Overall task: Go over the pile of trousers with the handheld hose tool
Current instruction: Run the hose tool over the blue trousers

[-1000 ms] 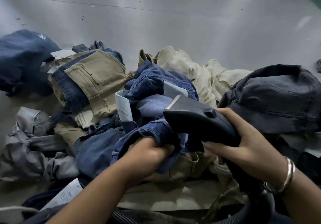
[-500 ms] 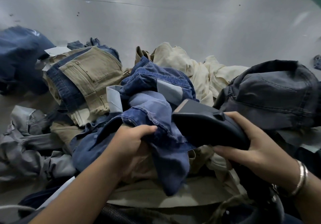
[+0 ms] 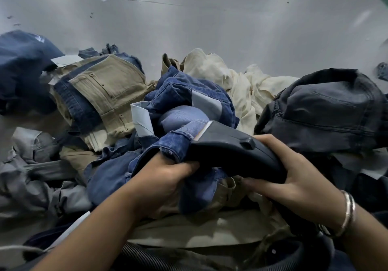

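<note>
A pile of trousers lies in front of me on a grey metal table (image 3: 189, 22). On top in the middle is a pair of blue jeans (image 3: 189, 94), partly turned inside out. My left hand (image 3: 168, 178) grips a bunched blue denim fold of these jeans. My right hand (image 3: 294, 176) grips the black handheld hose tool (image 3: 235, 151), whose flat mouth presses against the denim just above my left hand. The tool's black ribbed hose (image 3: 147, 254) curves along the bottom edge.
Khaki trousers (image 3: 109, 90) lie left of the jeans, cream ones (image 3: 237, 77) behind, dark grey ones (image 3: 327, 111) at the right, navy ones (image 3: 23, 69) at far left, grey ones (image 3: 35, 174) at lower left. Bare table surface stretches beyond the pile.
My left hand has pulled the blue denim fold down toward me and bunched it tighter. The tool's mouth has moved left and forward onto the fabric.
</note>
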Motion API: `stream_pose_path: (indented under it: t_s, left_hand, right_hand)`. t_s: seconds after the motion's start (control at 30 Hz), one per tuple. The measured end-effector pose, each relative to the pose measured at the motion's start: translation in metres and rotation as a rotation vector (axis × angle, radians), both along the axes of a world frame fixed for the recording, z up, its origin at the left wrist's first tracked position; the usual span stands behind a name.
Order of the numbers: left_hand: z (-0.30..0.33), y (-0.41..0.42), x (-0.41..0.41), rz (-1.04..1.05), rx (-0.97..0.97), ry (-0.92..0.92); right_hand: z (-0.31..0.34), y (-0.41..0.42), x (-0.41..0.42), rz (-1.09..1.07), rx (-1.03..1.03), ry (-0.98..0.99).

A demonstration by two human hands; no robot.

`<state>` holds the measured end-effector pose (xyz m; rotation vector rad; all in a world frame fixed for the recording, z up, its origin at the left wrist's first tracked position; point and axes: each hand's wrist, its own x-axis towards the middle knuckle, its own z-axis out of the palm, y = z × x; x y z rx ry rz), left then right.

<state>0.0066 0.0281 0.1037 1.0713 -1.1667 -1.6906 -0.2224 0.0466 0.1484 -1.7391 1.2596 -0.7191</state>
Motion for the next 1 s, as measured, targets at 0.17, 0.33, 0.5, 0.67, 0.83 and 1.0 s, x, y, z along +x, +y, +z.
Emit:
stream_pose_path:
  t_s: [0.17,0.33,0.5,0.67,0.83,1.0]
  left_hand:
    - [0.002,0.010,-0.002,-0.055,0.026,-0.238]
    - [0.008,0.012,-0.012,0.013,0.294,-0.058]
    - [0.011,-0.003,-0.007,0.301,0.494,0.465]
    - [0.014,-0.001,-0.008,0.215,0.330,0.451]
    - [0.006,0.004,-0.008,0.094,0.268,0.348]
    - [0.003,0.005,-0.005,0.007,0.169,0.264]
  right_hand:
    - [0.007,-0.004,0.009,-0.007,-0.042,-0.014]
    - [0.005,-0.011,0.009,-0.100,-0.037,-0.068]
    - [0.005,-0.010,-0.008,-0.161,0.036,-0.181]
    - [0.000,0.004,-0.018,-0.074,0.151,-0.185]
    - [-0.005,0.013,-0.019,0.004,0.140,-0.072]
    - [-0.006,0.013,-0.015,0.003,0.050,-0.009]
